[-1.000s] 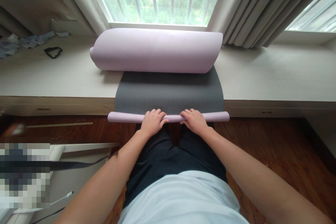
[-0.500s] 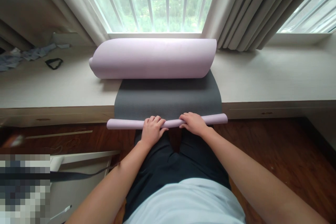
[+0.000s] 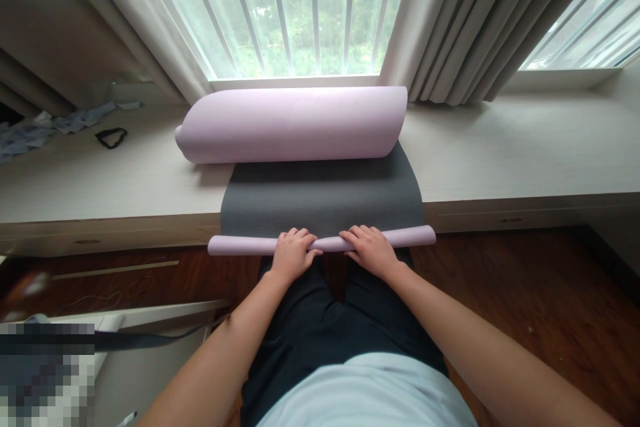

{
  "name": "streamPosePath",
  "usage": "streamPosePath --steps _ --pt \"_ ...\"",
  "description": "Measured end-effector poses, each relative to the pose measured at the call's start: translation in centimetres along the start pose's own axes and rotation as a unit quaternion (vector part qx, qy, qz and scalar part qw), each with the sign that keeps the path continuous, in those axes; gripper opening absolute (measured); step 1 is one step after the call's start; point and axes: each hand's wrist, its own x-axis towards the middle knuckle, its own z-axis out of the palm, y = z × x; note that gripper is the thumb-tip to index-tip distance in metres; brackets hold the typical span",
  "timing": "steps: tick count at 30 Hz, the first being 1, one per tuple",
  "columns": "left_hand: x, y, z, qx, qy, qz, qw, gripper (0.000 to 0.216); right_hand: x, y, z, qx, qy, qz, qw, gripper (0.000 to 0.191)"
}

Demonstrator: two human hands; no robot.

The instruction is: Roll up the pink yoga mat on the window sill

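A yoga mat [image 3: 300, 123], pale purple on one face and ribbed grey on the other, lies across the window ledge. Its far part is loosely curled over near the window, and the near end is wound into a thin, tight roll at the ledge's front edge. On that thin roll, left of its middle, my left hand [image 3: 294, 253] is closed with the thumb toward the centre. My right hand [image 3: 371, 250] grips the same roll just right of the middle. Both palms face down, and the undersides of the fingers are hidden.
The white ledge [image 3: 500, 147] runs below a barred window [image 3: 295, 27] with grey curtains [image 3: 460, 20]. A black strap loop [image 3: 111, 138] and crumpled greyish cloth [image 3: 30, 137] lie on its left. At lower left stands a white piece of furniture [image 3: 150, 373] with a dark strap across it.
The view has tilted slightly, so everything sits a little lower. Both hands stay on the thin roll, with the fingers shifted slightly; the mat looks nearly the same.
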Motion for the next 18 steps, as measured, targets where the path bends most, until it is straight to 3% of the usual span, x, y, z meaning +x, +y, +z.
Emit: streamPosePath --steps 4,10,18 --pt "0.9 -0.4 -0.4 -0.017 -0.029 -0.017 0.999 0.027 0.3 -0.8 0.1 -0.008 0.009 0.009 1.000 0.050" --pt "1.9 -0.7 -0.7 -0.017 -0.062 -0.022 0.998 0.027 1.1 -0.6 0.3 0.036 -0.012 0.044 0.998 0.041" --pt "-0.1 -1.0 0.9 0.027 0.040 0.012 0.999 0.037 2.1 0.1 -0.1 0.071 -0.042 0.052 0.995 0.034"
